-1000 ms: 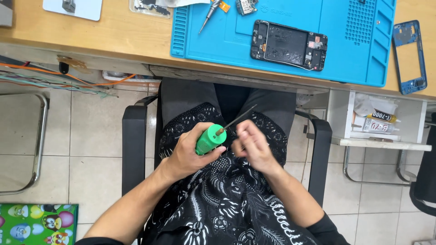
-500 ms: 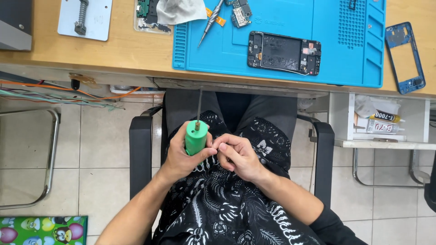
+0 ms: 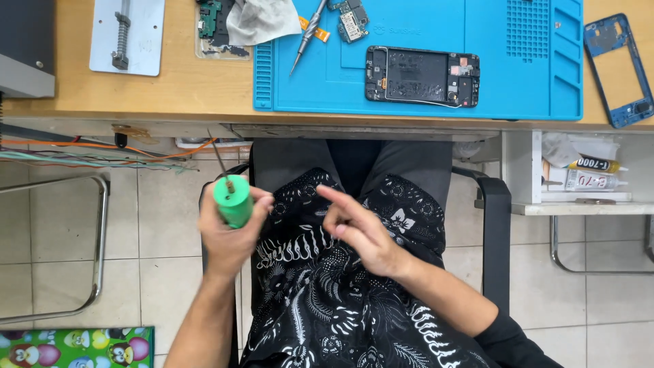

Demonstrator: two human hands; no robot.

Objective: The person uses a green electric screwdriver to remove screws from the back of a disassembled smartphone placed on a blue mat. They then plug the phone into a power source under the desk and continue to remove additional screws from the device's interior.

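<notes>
Green is the handle of the screwdriver (image 3: 232,199) that the left hand (image 3: 230,228) holds: the fingers are closed around the handle, and the thin dark shaft points up and a little to the left, toward the front edge of the wooden desk (image 3: 197,88). The tool is over the person's lap, below the desk and not touching it. The right hand (image 3: 360,228) is beside it, close but apart, half open, with the fingers stretched toward the left hand; if there is something small between the fingertips, I cannot tell.

On the desk lies a blue work mat (image 3: 518,68) near the front edge, and an opened phone (image 3: 422,76) rests on it. A second screwdriver (image 3: 308,35) lies at the mat's left part. A blue phone frame (image 3: 623,68) lies near the right end of the desk.
</notes>
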